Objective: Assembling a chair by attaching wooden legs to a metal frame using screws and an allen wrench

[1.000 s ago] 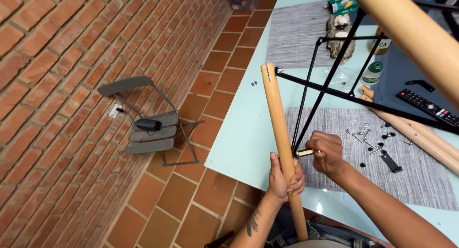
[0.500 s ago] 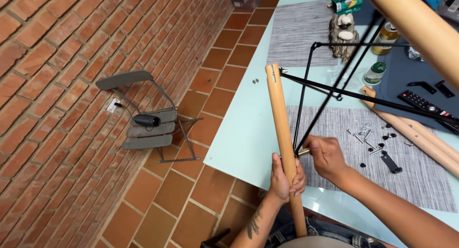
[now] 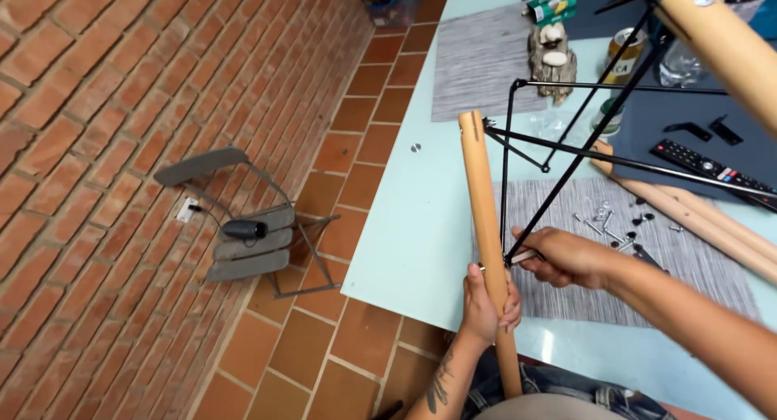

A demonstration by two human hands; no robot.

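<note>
Both hands unmoved: left hand point(image 3: 488, 300) grips wooden leg point(image 3: 486, 226), right hand point(image 3: 566, 256) pinches bolt point(image 3: 524, 257)

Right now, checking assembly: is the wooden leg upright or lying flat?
Upright, slightly tilted: the left hand holds the wooden leg standing.

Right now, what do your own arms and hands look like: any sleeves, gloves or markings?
Both hands are bare, no gloves. The left hand has a dark tattoo on the inner forearm. The right hand and its forearm show no sleeve, no markings, no watch or rings that I can see.
</note>
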